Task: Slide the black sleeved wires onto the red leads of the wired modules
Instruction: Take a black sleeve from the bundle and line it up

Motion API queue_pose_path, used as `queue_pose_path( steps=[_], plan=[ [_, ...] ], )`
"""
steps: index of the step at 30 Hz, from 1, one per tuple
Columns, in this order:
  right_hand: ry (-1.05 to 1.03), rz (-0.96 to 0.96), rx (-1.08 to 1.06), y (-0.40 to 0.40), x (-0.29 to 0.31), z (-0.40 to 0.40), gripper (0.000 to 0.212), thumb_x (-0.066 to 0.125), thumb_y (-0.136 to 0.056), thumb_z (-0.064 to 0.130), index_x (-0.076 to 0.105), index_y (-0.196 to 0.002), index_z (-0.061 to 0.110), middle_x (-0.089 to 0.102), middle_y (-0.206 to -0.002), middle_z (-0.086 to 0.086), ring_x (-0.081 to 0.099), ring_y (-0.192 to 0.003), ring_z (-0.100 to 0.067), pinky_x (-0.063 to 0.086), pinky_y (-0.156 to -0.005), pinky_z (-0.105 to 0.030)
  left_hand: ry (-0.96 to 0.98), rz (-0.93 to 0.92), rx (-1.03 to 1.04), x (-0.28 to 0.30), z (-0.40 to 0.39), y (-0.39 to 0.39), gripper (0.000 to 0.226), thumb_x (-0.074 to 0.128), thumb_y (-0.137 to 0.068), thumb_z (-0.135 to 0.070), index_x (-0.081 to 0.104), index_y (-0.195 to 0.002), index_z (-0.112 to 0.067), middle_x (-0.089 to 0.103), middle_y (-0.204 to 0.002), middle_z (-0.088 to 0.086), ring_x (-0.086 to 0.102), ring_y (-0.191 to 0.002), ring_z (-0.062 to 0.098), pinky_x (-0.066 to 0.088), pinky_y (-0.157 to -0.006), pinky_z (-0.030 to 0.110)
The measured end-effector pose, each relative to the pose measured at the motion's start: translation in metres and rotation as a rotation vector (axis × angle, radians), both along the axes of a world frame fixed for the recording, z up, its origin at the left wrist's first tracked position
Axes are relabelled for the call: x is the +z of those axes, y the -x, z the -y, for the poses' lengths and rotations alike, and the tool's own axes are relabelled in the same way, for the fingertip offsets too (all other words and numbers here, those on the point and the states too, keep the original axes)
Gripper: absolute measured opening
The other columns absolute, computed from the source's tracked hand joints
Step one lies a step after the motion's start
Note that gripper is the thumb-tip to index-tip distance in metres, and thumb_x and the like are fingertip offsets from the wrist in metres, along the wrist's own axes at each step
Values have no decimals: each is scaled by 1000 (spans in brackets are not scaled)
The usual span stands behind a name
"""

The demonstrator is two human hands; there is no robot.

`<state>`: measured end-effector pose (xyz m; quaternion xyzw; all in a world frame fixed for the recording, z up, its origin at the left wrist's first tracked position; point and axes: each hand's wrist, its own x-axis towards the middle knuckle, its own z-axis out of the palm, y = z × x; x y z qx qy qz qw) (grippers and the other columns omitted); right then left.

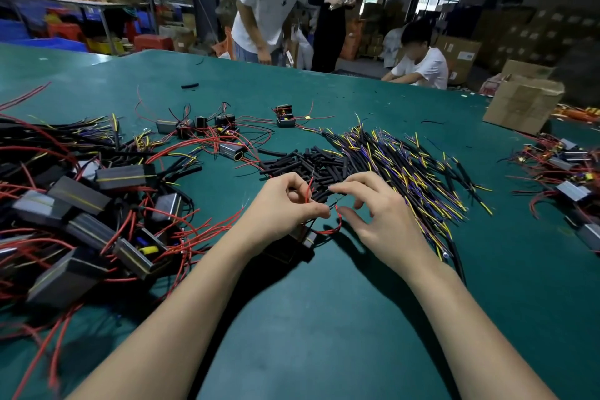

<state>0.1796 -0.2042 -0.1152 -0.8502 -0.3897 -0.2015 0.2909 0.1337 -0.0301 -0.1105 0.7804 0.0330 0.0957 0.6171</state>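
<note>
Pinching a red lead (309,191) between thumb and curled fingers, the left hand (285,204) sits at frame centre, with what looks like its module (300,242) on the green table (324,318) just under it at 6 o'clock. Right hand (380,214) hovers beside it at 3 o'clock, fingers loosely spread and thumb out, holding nothing I can see; fingertips reach toward the pile of short black sleeves (311,162) at 12 o'clock. Sleeved wires with yellow and purple ends (406,166) fan out from 1 to 4 o'clock. Finished or waiting modules (97,204) are heaped at 9 o'clock. Risks: the lead tip is frayed-looking and free, so strands could splay and jam at the sleeve mouth; the lead loops near the right thumb and could snag; dense pile means grabbing two sleeves at once.
</note>
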Motion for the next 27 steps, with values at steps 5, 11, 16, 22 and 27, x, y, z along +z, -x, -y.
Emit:
queue_pose_path(
  steps=[5, 11, 16, 22, 27],
  plan=[
    [81, 187, 26, 3, 6, -2, 30, 70, -83, 4, 72, -108, 19, 60, -112, -5, 60, -85, -19, 49, -69, -26, -3, 0, -18, 0, -1, 0, 39, 79, -73, -7, 41, -69, -17, 48, -40, -12, 34, -37, 2, 30, -41, 14],
    [99, 257, -23, 3, 5, -1, 5, 75, -81, 9, 74, -85, 10, 65, -93, -5, 64, -81, -25, 41, -65, -21, -31, 3, -25, 1, 0, 0, 40, 81, -72, -9, 42, -69, -17, 47, -40, -12, 33, -39, 4, 29, -43, 17],
    [74, 191, -92, 3, 3, -2, 12, 75, -81, 14, 68, -77, 6, 63, -81, -1, 61, -77, -21, 43, -59, -26, -15, -4, -17, 0, -1, 1, 39, 81, -72, -8, 43, -69, -17, 49, -49, -7, 34, -47, 11, 29, -48, 24],
    [96, 65, -74, 1, -1, -2, 17, 65, -90, 19, 60, -77, 9, 56, -77, 5, 46, -74, -12, 36, -54, -30, -35, -11, -24, 1, -1, 1, 39, 80, -73, -8, 42, -69, -17, 50, -45, -10, 36, -41, 7, 32, -44, 19],
    [141, -145, -106, -5, -3, 0, 14, 65, -89, 31, 66, -84, 19, 62, -85, 9, 56, -83, -13, 45, -67, -33, -85, -10, -8, 0, 1, 1, 35, 79, -75, -12, 45, -72, -16, 55, -45, -10, 42, -40, 3, 35, -45, 16]
  ],
)
